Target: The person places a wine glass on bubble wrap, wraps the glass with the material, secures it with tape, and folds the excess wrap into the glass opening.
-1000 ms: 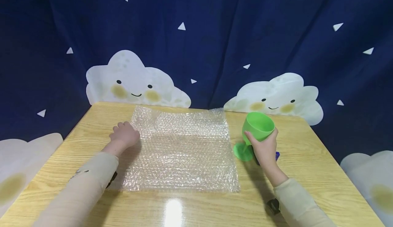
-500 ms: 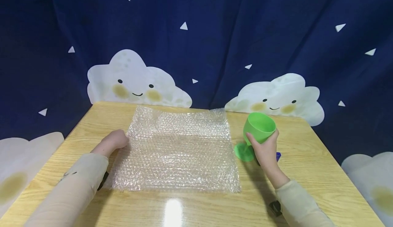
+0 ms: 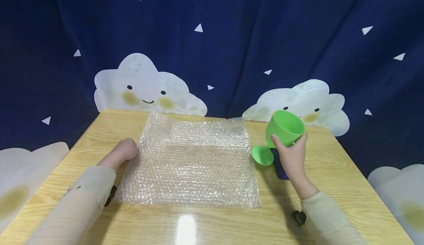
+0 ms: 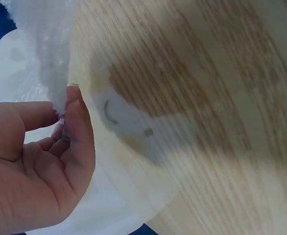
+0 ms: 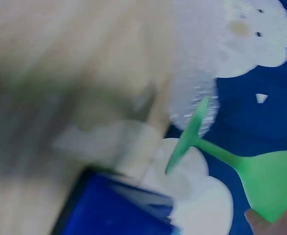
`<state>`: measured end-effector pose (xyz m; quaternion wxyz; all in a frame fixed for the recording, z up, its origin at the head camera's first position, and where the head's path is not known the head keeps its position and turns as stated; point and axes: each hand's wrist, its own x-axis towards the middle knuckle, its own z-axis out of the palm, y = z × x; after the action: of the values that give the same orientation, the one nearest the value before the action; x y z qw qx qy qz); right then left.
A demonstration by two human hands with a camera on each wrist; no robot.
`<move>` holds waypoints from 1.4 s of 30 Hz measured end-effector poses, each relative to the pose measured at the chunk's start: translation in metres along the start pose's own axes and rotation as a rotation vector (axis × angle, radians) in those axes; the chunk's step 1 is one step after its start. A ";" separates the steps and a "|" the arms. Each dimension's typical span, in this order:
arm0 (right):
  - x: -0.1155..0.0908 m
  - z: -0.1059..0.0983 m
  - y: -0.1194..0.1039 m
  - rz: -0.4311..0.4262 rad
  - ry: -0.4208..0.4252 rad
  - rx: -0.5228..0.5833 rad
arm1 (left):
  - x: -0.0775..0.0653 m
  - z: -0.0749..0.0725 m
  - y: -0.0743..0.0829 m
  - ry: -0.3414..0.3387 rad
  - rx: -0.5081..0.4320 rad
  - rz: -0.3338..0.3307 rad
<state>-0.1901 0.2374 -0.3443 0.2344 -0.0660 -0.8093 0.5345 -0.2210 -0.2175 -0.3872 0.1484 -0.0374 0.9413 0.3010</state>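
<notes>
My left hand (image 3: 123, 150) pinches the left edge of a clear sheet of bubble wrap (image 3: 198, 164) that lies spread over the middle of the table. In the left wrist view the thumb and fingers (image 4: 79, 142) close on the raised edge of the bubble wrap (image 4: 50, 58). A green plastic goblet (image 3: 279, 131) is gripped round its bowl by my right hand (image 3: 294, 158). It tilts, its round foot pointing left and raised off the table in the right wrist view. Behind the right hand sits a dark blue object (image 3: 281, 168), partly covered; its blue side (image 5: 109, 210) looks box-like.
The light wooden table (image 3: 215, 224) reaches back to a dark blue curtain (image 3: 228, 46) printed with white clouds and triangles. A bright reflection shows near its front edge.
My left hand has moved left and down and now pinches the bubble wrap's edge. My right hand has raised the goblet, its foot leaving the table, and more of the blue object shows.
</notes>
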 end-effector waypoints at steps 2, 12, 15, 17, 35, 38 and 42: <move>0.001 0.004 -0.009 0.035 -0.024 0.021 | -0.001 -0.001 -0.001 0.000 -0.026 -0.003; -0.002 0.059 -0.041 0.292 -0.408 0.109 | 0.002 -0.002 -0.001 0.045 -0.023 0.059; -0.009 0.084 -0.046 0.328 -0.498 0.127 | 0.002 -0.001 0.001 0.058 -0.030 0.067; -0.015 0.100 -0.049 0.345 -0.548 0.129 | 0.001 0.000 0.002 0.067 -0.036 0.074; -0.055 0.196 -0.066 0.498 -0.821 0.181 | 0.001 0.004 0.008 0.085 -0.057 0.056; -0.058 0.206 -0.068 0.497 -0.837 0.183 | 0.001 0.005 0.010 0.085 -0.055 0.056; -0.063 0.217 -0.068 0.492 -0.842 0.168 | 0.001 0.007 0.010 0.078 -0.061 0.045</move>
<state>-0.2226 0.0058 -0.3719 -0.2415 -0.0144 -0.7482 0.6178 -0.2220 -0.2052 -0.3868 0.1036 -0.0322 0.9374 0.3310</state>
